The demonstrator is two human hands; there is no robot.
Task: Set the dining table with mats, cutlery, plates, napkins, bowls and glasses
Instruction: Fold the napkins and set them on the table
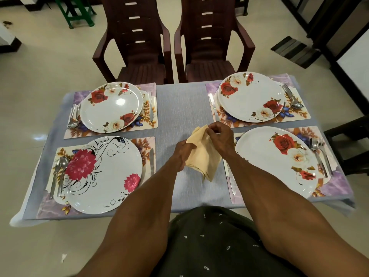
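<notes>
We are holding a pale yellow napkin (pixel 201 154) over the bare middle strip of the table (pixel 183 104), between the two near place settings. Our left hand (pixel 183 151) is gripping its left edge with curled fingers, and our right hand (pixel 219 136) is pinching its upper corner between thumb and fingertips, so the cloth is hanging in loose folds with its lower end drooping toward the tablecloth; we cannot tell whether it is touching.

Four mats are lying at the corners, each carrying a plate. The near left plate (pixel 103 174) is showing pink flowers and black swirls, with a fork and spoon (pixel 59 172) on its left and a knife (pixel 152 163) on its right. The near right plate (pixel 277 160), the far left plate (pixel 111 106) and the far right plate (pixel 251 96) are showing red and white roses, each with cutlery lying beside it on its mat.

Two dark brown chairs (pixel 171 41) are standing beyond the far edge.
</notes>
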